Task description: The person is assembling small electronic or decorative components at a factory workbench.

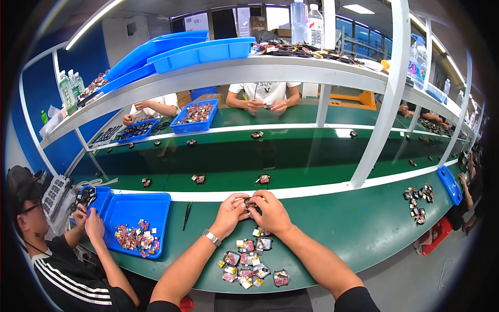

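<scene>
My left hand [231, 214] and my right hand [272, 214] meet over the green bench [306, 234], close to its far white rail. Both sets of fingers are closed around a small dark-cased electronic part [250, 205], mostly hidden by the fingers. Just below my hands, between my forearms, lies a loose group of similar electronic parts [246, 259] with dark frames, reddish boards and yellow-and-white pieces. Black tweezers [187, 215] rest on the bench to the left of my left hand.
At left, a blue tray [165, 213] holds reddish small boards, beside a co-worker [62, 260] handling parts. Beyond the rail, a dark green conveyor belt [223, 156] carries scattered parts. White shelf posts [382, 119] rise ahead. More parts [417, 200] lie at right.
</scene>
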A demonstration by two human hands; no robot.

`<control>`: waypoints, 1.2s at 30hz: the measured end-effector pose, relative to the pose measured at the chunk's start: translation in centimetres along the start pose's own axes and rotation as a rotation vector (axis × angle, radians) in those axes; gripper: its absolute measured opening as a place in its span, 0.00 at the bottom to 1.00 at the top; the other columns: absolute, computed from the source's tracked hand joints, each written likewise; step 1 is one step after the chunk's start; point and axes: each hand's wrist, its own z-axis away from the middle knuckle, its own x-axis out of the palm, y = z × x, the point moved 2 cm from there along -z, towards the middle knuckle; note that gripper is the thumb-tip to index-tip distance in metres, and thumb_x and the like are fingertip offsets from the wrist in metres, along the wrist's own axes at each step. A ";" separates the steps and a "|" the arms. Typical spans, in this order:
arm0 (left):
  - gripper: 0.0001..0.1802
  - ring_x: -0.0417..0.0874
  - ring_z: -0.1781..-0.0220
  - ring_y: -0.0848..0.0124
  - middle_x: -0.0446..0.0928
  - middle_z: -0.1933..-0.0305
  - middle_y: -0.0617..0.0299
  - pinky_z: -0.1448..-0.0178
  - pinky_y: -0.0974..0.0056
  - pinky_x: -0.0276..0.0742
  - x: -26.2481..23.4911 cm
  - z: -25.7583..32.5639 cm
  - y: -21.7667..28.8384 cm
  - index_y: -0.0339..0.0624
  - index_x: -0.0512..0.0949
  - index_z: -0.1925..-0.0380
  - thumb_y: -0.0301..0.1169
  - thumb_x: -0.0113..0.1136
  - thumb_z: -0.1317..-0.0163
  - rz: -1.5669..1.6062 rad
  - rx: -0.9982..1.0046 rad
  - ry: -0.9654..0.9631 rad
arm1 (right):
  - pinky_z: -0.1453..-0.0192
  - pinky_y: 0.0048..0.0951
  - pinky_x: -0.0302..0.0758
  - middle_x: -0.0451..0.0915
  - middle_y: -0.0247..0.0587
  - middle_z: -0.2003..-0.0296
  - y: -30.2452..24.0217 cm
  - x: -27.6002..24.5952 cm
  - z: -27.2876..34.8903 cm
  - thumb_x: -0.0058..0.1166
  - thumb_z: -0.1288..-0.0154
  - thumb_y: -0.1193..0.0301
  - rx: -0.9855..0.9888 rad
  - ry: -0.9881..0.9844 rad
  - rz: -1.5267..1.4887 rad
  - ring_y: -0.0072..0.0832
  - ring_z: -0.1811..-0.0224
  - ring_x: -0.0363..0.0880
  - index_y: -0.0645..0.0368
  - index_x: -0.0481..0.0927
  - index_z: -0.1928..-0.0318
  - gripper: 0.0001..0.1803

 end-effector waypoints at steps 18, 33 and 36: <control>0.12 0.82 0.53 0.72 0.80 0.53 0.58 0.51 0.65 0.83 0.5 0.0 -0.1 0.38 0.70 0.48 0.24 0.51 0.31 -0.014 0.013 0.036 | 0.57 0.33 0.78 0.76 0.41 0.63 0.0 0.9 0.4 0.63 0.48 0.78 0.014 0.071 0.080 0.37 0.60 0.78 0.62 0.78 0.65 0.09; 0.14 0.80 0.57 0.79 0.81 0.57 0.60 0.58 0.74 0.78 0.7 -0.1 -0.5 0.34 0.73 0.48 0.23 0.55 0.33 -0.242 0.164 0.079 | 0.65 0.22 0.80 0.82 0.41 0.65 0.8 1.3 0.4 0.61 0.44 0.79 0.519 0.095 -0.355 0.23 0.69 0.83 0.66 0.80 0.62 0.09; 0.13 0.80 0.57 0.79 0.81 0.57 0.60 0.58 0.74 0.77 0.8 -0.3 -0.9 0.33 0.73 0.49 0.22 0.55 0.33 -0.249 0.217 0.090 | 0.65 0.22 0.80 0.82 0.40 0.66 0.6 1.1 0.5 0.61 0.44 0.79 0.509 0.104 -0.357 0.23 0.69 0.83 0.65 0.80 0.63 0.08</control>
